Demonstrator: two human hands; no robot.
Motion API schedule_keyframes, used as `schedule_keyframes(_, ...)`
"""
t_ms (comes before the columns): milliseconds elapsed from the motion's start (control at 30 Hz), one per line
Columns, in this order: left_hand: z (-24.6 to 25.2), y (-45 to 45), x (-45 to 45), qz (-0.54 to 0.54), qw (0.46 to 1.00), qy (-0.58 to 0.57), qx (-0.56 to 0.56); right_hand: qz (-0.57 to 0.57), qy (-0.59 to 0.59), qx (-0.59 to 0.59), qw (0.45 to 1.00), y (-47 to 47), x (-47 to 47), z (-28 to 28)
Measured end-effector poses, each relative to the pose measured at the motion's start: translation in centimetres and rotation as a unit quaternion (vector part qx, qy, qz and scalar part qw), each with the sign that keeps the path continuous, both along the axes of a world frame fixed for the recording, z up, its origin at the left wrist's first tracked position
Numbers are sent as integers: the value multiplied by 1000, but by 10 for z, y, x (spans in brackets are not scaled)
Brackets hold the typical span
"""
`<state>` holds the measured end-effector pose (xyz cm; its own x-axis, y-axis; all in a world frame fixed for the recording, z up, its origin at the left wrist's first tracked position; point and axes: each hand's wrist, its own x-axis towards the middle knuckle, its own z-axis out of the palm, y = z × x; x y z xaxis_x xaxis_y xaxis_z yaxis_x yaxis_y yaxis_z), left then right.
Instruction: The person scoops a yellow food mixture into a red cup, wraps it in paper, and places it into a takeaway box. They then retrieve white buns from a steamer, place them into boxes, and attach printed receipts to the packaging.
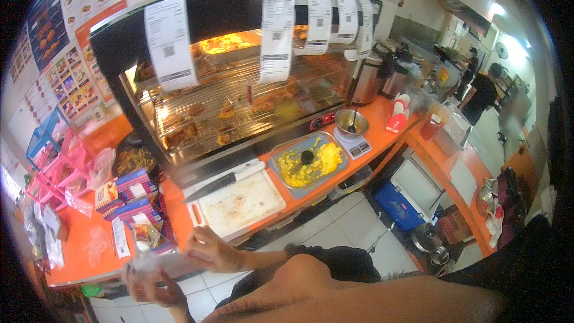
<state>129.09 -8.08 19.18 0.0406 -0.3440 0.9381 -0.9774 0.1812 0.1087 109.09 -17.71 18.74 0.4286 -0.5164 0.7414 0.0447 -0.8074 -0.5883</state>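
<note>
Both hands are low at the left, off the counter's front edge. My left hand (154,283) is blurred, with thin translucent plastic (168,264) over its fingers; whether this is a bag or a glove I cannot tell. My right hand (210,249), fingers bent, pinches the near end of that plastic. Just beyond them stand printed cardboard food boxes (139,208), one open with a wrapped packet (144,235) inside. A paper receipt (120,237) lies beside them. To the right, a black-bladed knife (219,185) with a white handle rests on a white cutting board (242,204).
A heated display cabinet (215,152) holds fried food, with receipts hanging from its top. A tray (274,184) of yellow food and a scale (358,149) bearing a metal bowl (343,121) stand before it. Pink baskets (67,161) are left; a blue cooler (397,202) is on the floor. People work at back right.
</note>
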Motion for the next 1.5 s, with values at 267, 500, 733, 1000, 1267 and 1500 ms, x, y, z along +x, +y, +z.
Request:
schedule_keyframes(267, -45, 19, 25, -203, 791, 554, 163, 133, 23, 318, 938, 11, 86, -53)
schedule_keyframes(500, -49, 10, 86, -141, 791, 534, 263, 104, -8, 455, 885, -35, 167, -60)
schedule_keyframes(733, -64, -72, 176, -175, 769, 542, 291, 38, -151, 421, 894, -104, 264, -50)
schedule_keyframes(1000, -86, -183, 222, -207, 797, 397, 405, -248, -5, 284, 926, -195, 283, -63)
schedule_keyframes(1267, -115, -209, 249, -204, 911, -52, 355, -355, 263, 113, 890, -228, 280, -97)
schedule_keyframes(1500, -110, -205, 278, -272, 914, -51, 296, -344, 366, 5, 865, -223, 331, -22)
